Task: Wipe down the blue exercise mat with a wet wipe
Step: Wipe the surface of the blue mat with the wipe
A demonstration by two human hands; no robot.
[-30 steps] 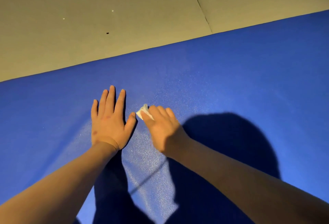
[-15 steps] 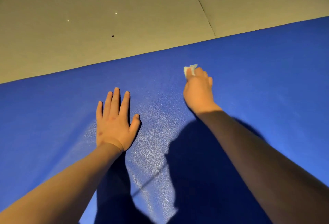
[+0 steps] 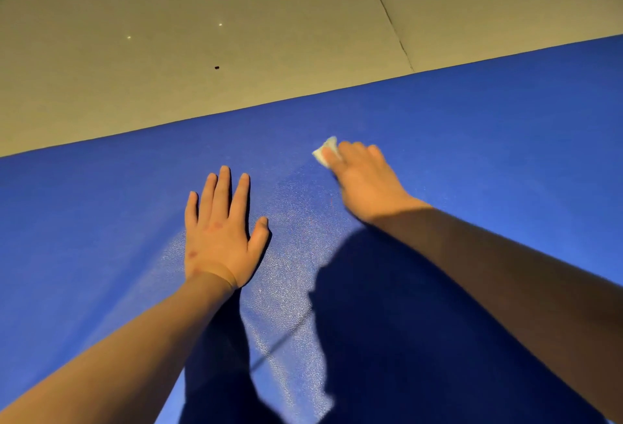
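White wet wipe [image 3: 325, 150] bunched under the fingertips of the right hand [image 3: 365, 184], which grips it and presses it onto the blue exercise mat [image 3: 505, 140], a little short of the far edge. The hand is blurred, so it's mid-stroke. The left hand [image 3: 220, 238] lies flat with fingers spread, palm down, bracing the mat and holding nothing. Between the hands a paler, damp-looking sheen marks the patch already covered.

My read: wiping is under way and this is one pass of many, with dry-looking blue out to the right. The next move calls for steady pressure and a stroke onto fresh mat.

Against half a second ago, the wipe has slid left and slightly nearer; a second ago it sat beside the left thumb. The left hand has stayed planted. Beyond the mat lies pale floor [image 3: 168, 52].
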